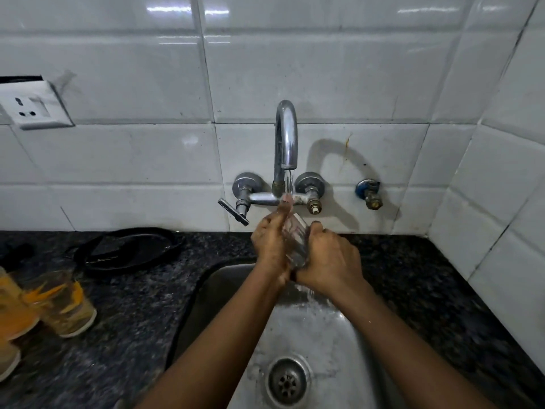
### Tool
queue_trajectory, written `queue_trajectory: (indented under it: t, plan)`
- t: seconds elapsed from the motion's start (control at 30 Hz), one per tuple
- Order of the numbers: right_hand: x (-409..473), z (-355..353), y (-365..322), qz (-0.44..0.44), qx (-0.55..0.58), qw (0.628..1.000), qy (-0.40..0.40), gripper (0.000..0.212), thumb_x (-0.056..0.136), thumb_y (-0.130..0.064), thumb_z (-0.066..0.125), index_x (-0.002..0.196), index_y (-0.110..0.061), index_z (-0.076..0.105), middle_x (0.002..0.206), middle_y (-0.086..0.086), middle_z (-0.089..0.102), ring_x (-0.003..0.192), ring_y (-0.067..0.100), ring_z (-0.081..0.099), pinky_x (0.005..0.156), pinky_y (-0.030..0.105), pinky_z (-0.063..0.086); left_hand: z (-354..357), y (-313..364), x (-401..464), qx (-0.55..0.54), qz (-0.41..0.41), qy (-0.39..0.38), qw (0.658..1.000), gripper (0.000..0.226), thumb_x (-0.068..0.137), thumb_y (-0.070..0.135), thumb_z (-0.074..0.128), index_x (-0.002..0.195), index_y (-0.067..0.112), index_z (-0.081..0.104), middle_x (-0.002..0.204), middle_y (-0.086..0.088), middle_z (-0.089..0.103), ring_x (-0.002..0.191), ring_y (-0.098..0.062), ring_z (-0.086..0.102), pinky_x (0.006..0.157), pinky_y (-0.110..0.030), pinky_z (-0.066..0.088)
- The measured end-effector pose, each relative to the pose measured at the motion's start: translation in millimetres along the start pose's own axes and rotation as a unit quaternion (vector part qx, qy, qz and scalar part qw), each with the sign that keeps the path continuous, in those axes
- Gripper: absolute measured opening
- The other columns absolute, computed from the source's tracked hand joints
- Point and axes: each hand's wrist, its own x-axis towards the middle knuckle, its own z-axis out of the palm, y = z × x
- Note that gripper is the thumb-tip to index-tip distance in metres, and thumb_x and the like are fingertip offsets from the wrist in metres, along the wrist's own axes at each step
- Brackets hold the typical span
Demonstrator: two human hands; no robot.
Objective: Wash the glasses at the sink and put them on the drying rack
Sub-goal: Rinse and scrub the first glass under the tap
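Note:
A clear ribbed glass (295, 243) is held tilted over the steel sink (333, 343), under water running from the chrome tap (285, 137). My left hand (269, 240) presses against its left side, with fingers reaching up to the rim under the stream. My right hand (330, 261) grips its right side and base. Water runs off my hands into the basin. On the dark counter at far left stand orange-patterned glasses (63, 302), upside down, partly cut off by the frame edge.
A black flat pan (129, 250) lies on the granite counter (141, 335) left of the sink. The tap's lever handle (233, 211) sticks out to the left. A small blue-capped valve (370, 193) and a wall socket (32, 106) sit on the white tiles. The drain (287, 380) is below.

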Motion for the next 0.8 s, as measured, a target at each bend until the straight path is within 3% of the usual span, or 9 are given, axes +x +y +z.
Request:
queue_trajectory:
  t: [0.1, 0.17, 0.23, 0.3, 0.43, 0.57, 0.63, 0.7, 0.8]
  plan:
    - [8, 5, 6, -0.009, 0.22, 0.969, -0.111, 0.065, 0.052, -0.04, 0.084, 0.104, -0.016, 0.054, 0.095, -0.004, 0.063, 0.088, 0.016, 0.063, 0.079, 0.034, 0.054, -11, 11, -4, 0.101, 0.063, -0.024, 0.993, 0.023, 0.063, 0.014, 0.081, 0.073, 0.012, 0.061, 0.081, -0.01, 0.065, 0.078, -0.024, 0.061, 0.079, -0.041, 0.055]
    - [11, 7, 15, -0.03, 0.397, 0.896, -0.197, 0.049, 0.058, -0.019, 0.085, 0.101, -0.018, 0.061, 0.096, 0.002, 0.07, 0.09, 0.018, 0.067, 0.085, 0.04, 0.056, -17, 20, -4, 0.104, 0.051, -0.079, 0.99, 0.022, 0.061, 0.01, 0.079, 0.076, 0.007, 0.063, 0.088, -0.012, 0.065, 0.084, -0.024, 0.06, 0.084, -0.047, 0.052]
    - [6, 9, 20, -0.017, 0.541, 0.792, -0.283, 0.035, 0.07, -0.001, 0.075, 0.101, -0.012, 0.063, 0.093, 0.008, 0.071, 0.085, 0.021, 0.069, 0.082, 0.037, 0.057, -18, 25, -4, 0.083, 0.044, -0.121, 0.988, 0.053, 0.054, 0.021, 0.077, 0.097, -0.007, 0.063, 0.098, -0.018, 0.065, 0.089, -0.029, 0.059, 0.09, -0.05, 0.048]
    - [2, 13, 22, -0.001, 0.586, 0.746, -0.316, 0.032, 0.071, 0.001, 0.069, 0.102, -0.007, 0.064, 0.09, 0.012, 0.07, 0.081, 0.024, 0.069, 0.079, 0.037, 0.056, -17, 26, -2, 0.139, 0.067, -0.116, 0.981, 0.072, 0.053, 0.031, 0.077, 0.103, -0.016, 0.058, 0.099, -0.028, 0.063, 0.088, -0.033, 0.059, 0.089, -0.051, 0.048]
    - [4, 15, 16, 0.033, 0.466, 0.865, -0.182, 0.032, 0.069, -0.003, 0.075, 0.099, -0.009, 0.063, 0.091, 0.008, 0.069, 0.084, 0.019, 0.068, 0.082, 0.038, 0.057, -5, 27, -6, 0.262, 0.143, -0.078, 0.951, 0.046, 0.075, 0.023, 0.073, 0.078, -0.02, 0.057, 0.073, -0.027, 0.063, 0.069, -0.03, 0.059, 0.073, -0.043, 0.051]
    - [-4, 10, -15, 0.058, 0.045, 0.996, 0.055, 0.05, 0.077, -0.022, 0.074, 0.112, -0.009, 0.041, 0.108, 0.009, 0.059, 0.1, 0.027, 0.059, 0.074, 0.03, 0.045, 18, 21, -12, 0.336, 0.214, 0.092, 0.912, 0.038, 0.08, 0.029, 0.067, 0.05, 0.01, 0.056, 0.057, -0.017, 0.061, 0.055, -0.027, 0.058, 0.061, -0.034, 0.051]
    - [-6, 12, -16, 0.034, -0.011, 0.994, 0.099, 0.056, 0.078, -0.024, 0.072, 0.118, -0.008, 0.036, 0.114, 0.013, 0.056, 0.104, 0.029, 0.057, 0.081, 0.034, 0.047, 21, 21, -12, 0.265, 0.226, 0.089, 0.933, 0.037, 0.08, 0.027, 0.069, 0.048, 0.017, 0.052, 0.043, 0.002, 0.051, 0.039, -0.006, 0.048, 0.045, -0.018, 0.041]
    - [-4, 7, -4, 0.043, 0.128, 0.99, 0.036, 0.064, 0.067, -0.025, 0.081, 0.116, -0.009, 0.043, 0.108, 0.01, 0.061, 0.098, 0.026, 0.061, 0.081, 0.036, 0.051, 17, 27, -11, 0.247, 0.211, 0.056, 0.944, 0.033, 0.079, 0.021, 0.071, 0.05, 0.017, 0.056, 0.036, 0.008, 0.049, 0.033, 0.001, 0.043, 0.04, -0.013, 0.037]
    - [-8, -6, 19, 0.052, 0.516, 0.837, -0.173, 0.035, 0.068, -0.006, 0.079, 0.097, -0.008, 0.061, 0.089, 0.012, 0.069, 0.078, 0.024, 0.066, 0.081, 0.048, 0.055, 7, 34, -11, 0.169, 0.162, -0.073, 0.969, 0.024, 0.076, 0.019, 0.071, 0.077, -0.005, 0.068, 0.062, -0.004, 0.065, 0.05, -0.009, 0.059, 0.056, -0.024, 0.053]
